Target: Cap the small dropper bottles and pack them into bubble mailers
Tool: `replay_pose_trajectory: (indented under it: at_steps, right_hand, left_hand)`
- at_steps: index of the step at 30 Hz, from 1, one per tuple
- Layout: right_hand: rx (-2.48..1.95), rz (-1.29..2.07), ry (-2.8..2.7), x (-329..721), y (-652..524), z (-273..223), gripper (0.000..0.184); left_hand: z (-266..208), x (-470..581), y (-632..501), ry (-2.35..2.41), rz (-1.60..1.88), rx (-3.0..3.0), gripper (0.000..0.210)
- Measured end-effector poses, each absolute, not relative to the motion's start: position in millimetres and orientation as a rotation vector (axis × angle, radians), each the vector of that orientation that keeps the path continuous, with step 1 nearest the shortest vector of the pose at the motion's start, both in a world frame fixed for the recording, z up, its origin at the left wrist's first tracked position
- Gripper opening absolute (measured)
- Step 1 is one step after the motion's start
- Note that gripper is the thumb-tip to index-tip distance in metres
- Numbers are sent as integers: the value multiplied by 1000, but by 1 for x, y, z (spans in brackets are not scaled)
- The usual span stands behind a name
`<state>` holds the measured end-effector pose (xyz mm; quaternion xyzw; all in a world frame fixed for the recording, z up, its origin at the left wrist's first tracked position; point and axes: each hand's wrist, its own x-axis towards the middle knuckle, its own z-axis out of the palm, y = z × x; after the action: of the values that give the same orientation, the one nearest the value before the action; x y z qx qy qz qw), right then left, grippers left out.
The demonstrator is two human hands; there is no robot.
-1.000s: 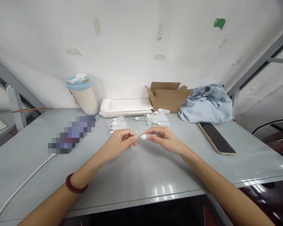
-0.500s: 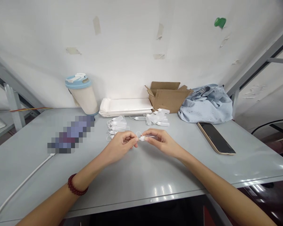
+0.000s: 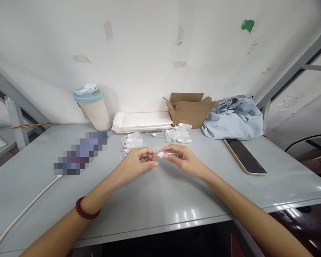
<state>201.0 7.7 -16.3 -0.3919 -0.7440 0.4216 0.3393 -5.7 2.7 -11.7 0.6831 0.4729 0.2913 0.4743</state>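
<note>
two hands are seen over one grey desk (image 3: 171, 192). by the right hand (image 3: 186, 159), one small clear bottle (image 3: 161, 155) is held, pinched between the thumb and the fingers. this bottle is held almost level at the middle of the desk, with its white tip directed to the left hand (image 3: 137, 163); one thin loop (image 3: 156, 148) is seen above the tip. the left hand is placed just beside the tip, with its fingers bent and its thumb lower, apart from the bottle; whether the tip or the loop is pinched by these fingers, it cannot be told. on the left wrist, one dark red bracelet (image 3: 87, 208) is worn.

behind the hands, one left group of bottles (image 3: 135, 140) and one right group of bottles (image 3: 176, 134) are laid. at least three can be counted in the first, at least four in the second; the exact numbers are hidden by overlap. farther back, one stack of white packets (image 3: 143, 120) is placed, and just beside it one open cardboard box (image 3: 194, 115). to the right, one light blue cloth (image 3: 234, 125) is heaped, and nearer, one phone (image 3: 244, 156) is laid. at the left, one cup (image 3: 96, 114) with blue lid is placed, and before it one blurred object (image 3: 81, 153), to which one white cable (image 3: 26, 210) is joined.
</note>
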Motion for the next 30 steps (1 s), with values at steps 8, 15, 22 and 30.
replay_pose_trajectory:
  at_steps: [8,15,22,30]
  right_hand:
    - [-998,1090,-1951,201,9,-17,20]
    - [-1026,1067,-2011,200,9,-25,20]
    - [-1031,1001,-2042,199,10,-24,21]
    - [-1133,280,-2191,224,39,-37,39]
  left_hand:
    - [-8,-5,1,1179,728,1735,20]
    - [-16,-5,-2,1175,716,1725,18]
    - [-8,-8,4,1177,723,1750,21]
    - [-4,-59,41,1557,1224,1435,23]
